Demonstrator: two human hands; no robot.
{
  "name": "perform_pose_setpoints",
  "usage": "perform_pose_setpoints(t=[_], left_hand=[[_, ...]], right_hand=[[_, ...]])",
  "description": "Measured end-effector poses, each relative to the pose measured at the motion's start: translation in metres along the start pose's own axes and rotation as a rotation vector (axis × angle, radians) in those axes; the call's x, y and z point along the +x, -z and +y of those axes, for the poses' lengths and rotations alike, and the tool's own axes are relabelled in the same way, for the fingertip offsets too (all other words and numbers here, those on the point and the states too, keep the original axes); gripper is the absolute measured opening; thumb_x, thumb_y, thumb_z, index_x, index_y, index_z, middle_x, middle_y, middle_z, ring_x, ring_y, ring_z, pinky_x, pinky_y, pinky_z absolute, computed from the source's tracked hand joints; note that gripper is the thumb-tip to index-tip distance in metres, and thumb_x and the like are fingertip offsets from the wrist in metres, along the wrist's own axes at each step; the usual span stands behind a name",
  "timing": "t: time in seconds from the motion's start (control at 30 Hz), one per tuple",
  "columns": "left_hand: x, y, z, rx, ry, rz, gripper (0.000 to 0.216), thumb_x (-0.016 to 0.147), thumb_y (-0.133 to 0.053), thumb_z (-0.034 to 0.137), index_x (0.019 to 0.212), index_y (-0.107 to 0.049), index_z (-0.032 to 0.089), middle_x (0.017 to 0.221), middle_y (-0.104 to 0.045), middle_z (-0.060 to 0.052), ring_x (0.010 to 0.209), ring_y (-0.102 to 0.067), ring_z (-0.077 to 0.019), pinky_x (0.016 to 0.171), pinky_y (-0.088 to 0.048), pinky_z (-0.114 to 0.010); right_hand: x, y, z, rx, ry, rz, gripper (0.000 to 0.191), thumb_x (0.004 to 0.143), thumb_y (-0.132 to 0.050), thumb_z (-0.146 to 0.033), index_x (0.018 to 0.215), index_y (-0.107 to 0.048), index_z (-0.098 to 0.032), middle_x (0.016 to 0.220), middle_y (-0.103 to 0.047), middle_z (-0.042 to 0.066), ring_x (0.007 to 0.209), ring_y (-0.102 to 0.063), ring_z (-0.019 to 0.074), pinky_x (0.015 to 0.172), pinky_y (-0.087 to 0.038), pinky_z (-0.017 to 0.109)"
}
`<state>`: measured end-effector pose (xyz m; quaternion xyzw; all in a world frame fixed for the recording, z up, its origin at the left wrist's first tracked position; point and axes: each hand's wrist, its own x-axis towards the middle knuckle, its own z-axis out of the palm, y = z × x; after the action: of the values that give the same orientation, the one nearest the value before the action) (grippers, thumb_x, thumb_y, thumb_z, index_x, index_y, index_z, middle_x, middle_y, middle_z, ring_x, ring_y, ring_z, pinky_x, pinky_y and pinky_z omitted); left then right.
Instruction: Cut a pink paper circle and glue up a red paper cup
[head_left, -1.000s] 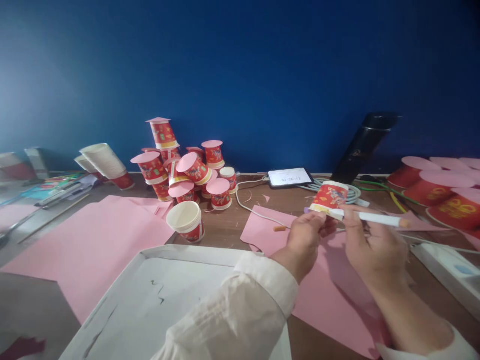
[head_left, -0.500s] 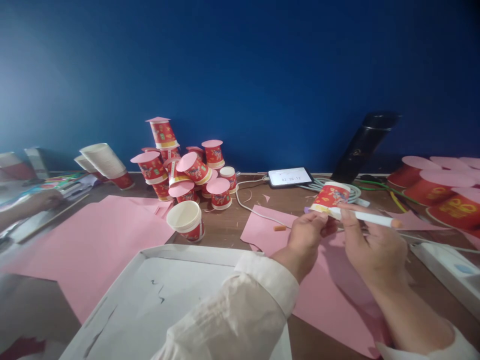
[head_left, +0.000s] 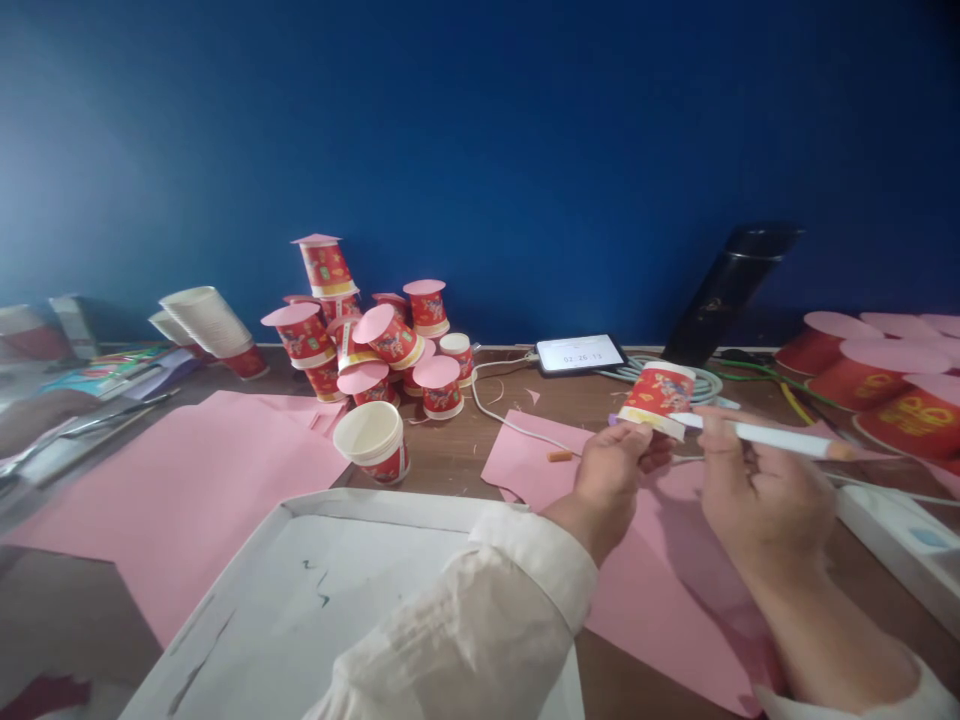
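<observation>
My left hand (head_left: 611, 470) is closed on the rim of a red paper cup (head_left: 661, 390), which is held upside down with its white base up. A white marker pen (head_left: 780, 436) with an orange end is pinched in my right hand (head_left: 765, 500); its tip is close to the cup's rim on the right, and I cannot tell whether they touch. Both hands are above a pink paper sheet (head_left: 697, 610). An orange pen cap (head_left: 559, 456) lies on that sheet's left part.
Red cups with pink discs (head_left: 390, 335) are piled at the back, beside a nested cup stack (head_left: 371, 440). A phone (head_left: 579, 354) showing a timer, a black bottle (head_left: 727, 290) and a power strip (head_left: 900, 540) surround the work area. A white tray (head_left: 322, 505) sits in front.
My right hand and the marker have shifted right, away from the middle of the cup. The cup has turned slightly in my left hand. Another person's hand at the far left has moved.
</observation>
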<state>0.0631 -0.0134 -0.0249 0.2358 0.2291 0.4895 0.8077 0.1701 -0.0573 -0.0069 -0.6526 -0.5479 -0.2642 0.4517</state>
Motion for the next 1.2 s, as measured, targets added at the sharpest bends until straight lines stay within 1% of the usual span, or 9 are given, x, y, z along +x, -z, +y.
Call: perform_pose_setpoints(t=[0.1, 0.23, 0.37, 0.53, 0.63, 0.73, 0.83, 0.97, 1.2], left_hand=[[-0.0011, -0.0017, 0.0023, -0.042, 0.023, 0.034, 0.024, 0.076, -0.086, 0.033, 0.083, -0.072, 0.014, 0.086, -0.072, -0.008, 0.084, -0.067, -0.0186, 0.09, -0.05, -0.035], [-0.0018, -0.0028, 0.0041, -0.065, 0.04, 0.041, 0.015, 0.079, -0.08, 0.026, 0.082, -0.072, 0.014, 0.087, -0.072, -0.008, 0.084, -0.068, -0.0178, 0.088, -0.051, -0.033], [-0.0031, -0.003, 0.0051, -0.063, 0.045, 0.036, 0.016, 0.079, -0.081, 0.027, 0.082, -0.072, 0.014, 0.085, -0.071, -0.008, 0.083, -0.068, -0.0178, 0.091, -0.05, -0.034], [-0.0043, -0.0029, 0.0052, -0.058, 0.037, 0.001, 0.024, 0.075, -0.086, 0.033, 0.082, -0.072, 0.015, 0.083, -0.071, -0.007, 0.084, -0.068, -0.0184, 0.095, -0.05, -0.035], [-0.0038, -0.0028, 0.0048, -0.067, 0.04, 0.009, 0.025, 0.075, -0.087, 0.034, 0.082, -0.072, 0.014, 0.08, -0.07, -0.007, 0.081, -0.067, -0.0177, 0.095, -0.051, -0.036], [-0.003, -0.0031, 0.0045, -0.074, 0.042, 0.016, 0.022, 0.076, -0.085, 0.031, 0.081, -0.072, 0.014, 0.08, -0.071, -0.007, 0.082, -0.068, -0.0185, 0.096, -0.051, -0.036], [-0.0028, -0.0033, 0.0044, -0.081, 0.044, 0.025, 0.016, 0.078, -0.081, 0.026, 0.081, -0.072, 0.014, 0.082, -0.072, -0.008, 0.083, -0.069, -0.0188, 0.095, -0.051, -0.035], [-0.0029, -0.0033, 0.0042, -0.083, 0.058, 0.036, 0.012, 0.08, -0.078, 0.024, 0.081, -0.072, 0.014, 0.081, -0.072, -0.008, 0.081, -0.069, -0.0181, 0.093, -0.052, -0.036], [-0.0018, -0.0041, 0.0028, -0.087, 0.045, 0.051, 0.01, 0.079, -0.077, 0.022, 0.079, -0.071, 0.014, 0.08, -0.072, -0.008, 0.08, -0.068, -0.0181, 0.092, -0.052, -0.035]], right_hand=[[0.0005, 0.0006, 0.0018, 0.016, -0.054, 0.018, 0.055, 0.104, -0.044, -0.054, 0.108, -0.081, -0.014, 0.092, -0.083, 0.016, 0.095, -0.079, 0.0327, 0.081, -0.059, 0.043], [0.0002, -0.0016, 0.0033, 0.008, -0.01, 0.03, 0.053, 0.103, -0.045, -0.052, 0.108, -0.082, -0.014, 0.087, -0.082, 0.016, 0.091, -0.079, 0.0317, 0.079, -0.059, 0.041], [-0.0019, -0.0038, 0.0045, -0.007, 0.02, 0.02, 0.052, 0.103, -0.047, -0.052, 0.106, -0.083, -0.014, 0.089, -0.083, 0.016, 0.087, -0.079, 0.0302, 0.075, -0.057, 0.038], [-0.003, -0.0059, 0.0044, 0.023, 0.07, 0.021, 0.046, 0.103, -0.049, -0.047, 0.104, -0.082, -0.015, 0.092, -0.083, 0.014, 0.09, -0.079, 0.0281, 0.077, -0.056, 0.035], [-0.0034, -0.0074, 0.0049, 0.009, 0.095, 0.024, 0.044, 0.102, -0.05, -0.046, 0.101, -0.082, -0.016, 0.09, -0.083, 0.014, 0.085, -0.078, 0.0281, 0.075, -0.056, 0.035], [-0.0039, -0.0082, 0.0066, -0.035, 0.073, 0.002, 0.047, 0.102, -0.048, -0.049, 0.1, -0.082, -0.017, 0.088, -0.083, 0.014, 0.081, -0.077, 0.029, 0.073, -0.054, 0.037], [-0.0041, -0.0076, 0.0078, -0.069, 0.014, -0.011, 0.051, 0.101, -0.046, -0.052, 0.101, -0.082, -0.016, 0.085, -0.081, 0.015, 0.079, -0.075, 0.0299, 0.071, -0.052, 0.038], [-0.0035, -0.0062, 0.0072, -0.031, -0.034, -0.038, 0.05, 0.1, -0.047, -0.051, 0.1, -0.082, -0.015, 0.085, -0.08, 0.016, 0.083, -0.075, 0.0302, 0.071, -0.051, 0.037], [-0.0026, -0.0062, 0.008, -0.052, 0.03, -0.023, 0.05, 0.101, -0.047, -0.05, 0.102, -0.082, -0.015, 0.082, -0.081, 0.015, 0.079, -0.075, 0.0293, 0.07, -0.052, 0.036]])
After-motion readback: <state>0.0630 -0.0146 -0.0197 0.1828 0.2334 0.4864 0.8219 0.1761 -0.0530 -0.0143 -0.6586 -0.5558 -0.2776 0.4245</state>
